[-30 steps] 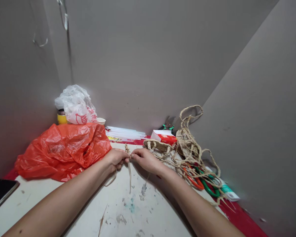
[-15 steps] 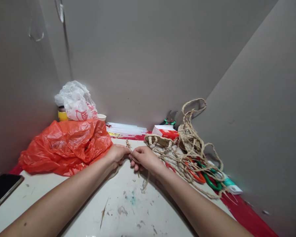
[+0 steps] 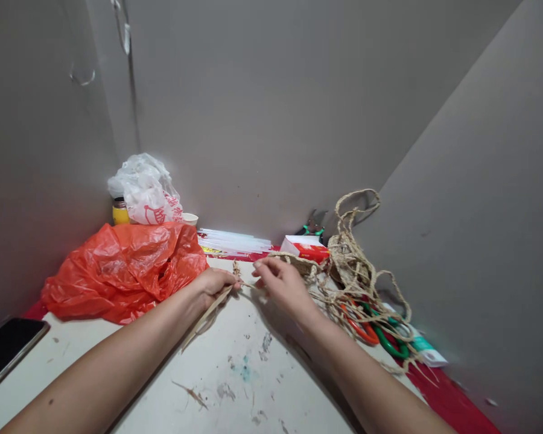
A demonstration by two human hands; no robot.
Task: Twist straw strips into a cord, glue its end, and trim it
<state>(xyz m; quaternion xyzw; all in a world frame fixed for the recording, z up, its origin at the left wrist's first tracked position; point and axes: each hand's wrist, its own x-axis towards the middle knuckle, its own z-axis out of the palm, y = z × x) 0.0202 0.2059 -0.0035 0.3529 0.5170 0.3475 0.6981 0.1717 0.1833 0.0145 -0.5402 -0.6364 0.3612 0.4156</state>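
The left hand (image 3: 216,281) pinches thin tan fibre strands (image 3: 213,308).

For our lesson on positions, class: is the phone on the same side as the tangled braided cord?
No, the phone lies at the left, while the tangled braided cord lies at the right.

Phone (image 3: 13,351), near side of red bag (image 3: 127,268): cut off by left edge. Jar (image 3: 120,213) behind red bag: lower part hidden. Fibre (image 3: 210,314) right of red bag: partly hidden by left hand (image 3: 217,281). Right hand (image 3: 280,282) farther right: contact with fibre unclear.
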